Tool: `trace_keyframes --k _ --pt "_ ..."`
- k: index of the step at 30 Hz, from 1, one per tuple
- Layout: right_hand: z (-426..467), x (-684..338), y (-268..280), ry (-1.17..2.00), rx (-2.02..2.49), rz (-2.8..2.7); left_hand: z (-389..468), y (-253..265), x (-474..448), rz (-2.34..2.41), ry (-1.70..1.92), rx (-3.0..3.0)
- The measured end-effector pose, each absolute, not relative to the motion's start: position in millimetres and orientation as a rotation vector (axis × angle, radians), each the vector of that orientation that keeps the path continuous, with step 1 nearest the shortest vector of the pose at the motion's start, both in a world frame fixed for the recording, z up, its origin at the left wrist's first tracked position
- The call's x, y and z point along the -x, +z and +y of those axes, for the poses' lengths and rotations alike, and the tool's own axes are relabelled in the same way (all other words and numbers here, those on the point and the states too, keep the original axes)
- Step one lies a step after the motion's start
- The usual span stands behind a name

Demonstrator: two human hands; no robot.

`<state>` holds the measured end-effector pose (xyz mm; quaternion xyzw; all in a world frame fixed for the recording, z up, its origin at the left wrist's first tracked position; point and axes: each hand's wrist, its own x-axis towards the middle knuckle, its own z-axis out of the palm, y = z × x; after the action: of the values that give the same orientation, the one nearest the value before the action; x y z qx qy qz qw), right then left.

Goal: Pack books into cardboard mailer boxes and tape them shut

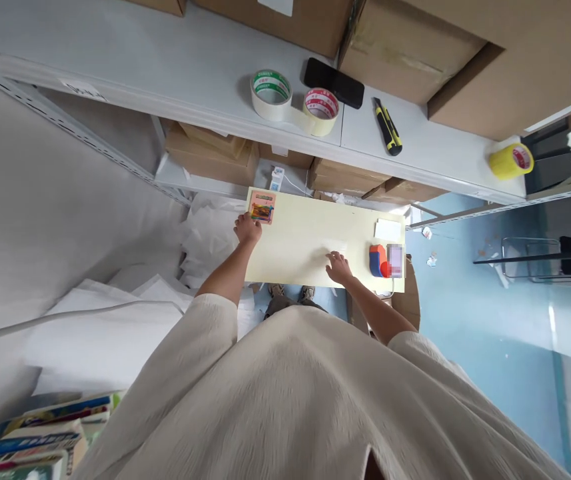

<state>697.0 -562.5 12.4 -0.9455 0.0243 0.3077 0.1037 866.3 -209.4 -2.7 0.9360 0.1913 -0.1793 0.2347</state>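
Observation:
A small pink booklet (pixel 262 207) with a colourful picture is at the far left corner of the pale yellow tabletop (pixel 310 233). My left hand (pixel 248 229) is closed at its lower left corner, fingers and thumb bent around the edge. Toward the middle of the tabletop, my right hand (pixel 339 268) holds nothing; its fingers are apart, just over or on the surface. Right of that hand sit a red and blue object (pixel 376 261), a device with a blurred screen (pixel 395 260) and a white paper pad (pixel 388 230).
Above the tabletop runs a grey shelf (pixel 165 73) with two tape rolls (pixel 271 95), a black phone (pixel 334 83), a utility knife (pixel 388 127), yellow tape (pixel 510 161) and cardboard boxes (pixel 410 53). White packing sheets (pixel 210 230) lie at left; books (pixel 40 433) are stacked lower left.

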Motion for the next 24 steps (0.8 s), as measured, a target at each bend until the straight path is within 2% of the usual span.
trace_keyframes --k 9,15,18,24 --pt "-547 -693 12 0.985 2.817 0.149 -204 -20 -884 0.488 -0.457 -2.575" --pt "-545 -693 13 1.135 2.764 0.186 -203 -40 -903 0.671 -0.484 -2.489" --pt "-545 -692 12 1.117 2.734 0.184 -198 -45 -908 0.689 -0.518 -2.425" --pt "-544 -686 9 1.047 2.682 0.222 -197 -38 -905 0.59 -0.351 -2.317"
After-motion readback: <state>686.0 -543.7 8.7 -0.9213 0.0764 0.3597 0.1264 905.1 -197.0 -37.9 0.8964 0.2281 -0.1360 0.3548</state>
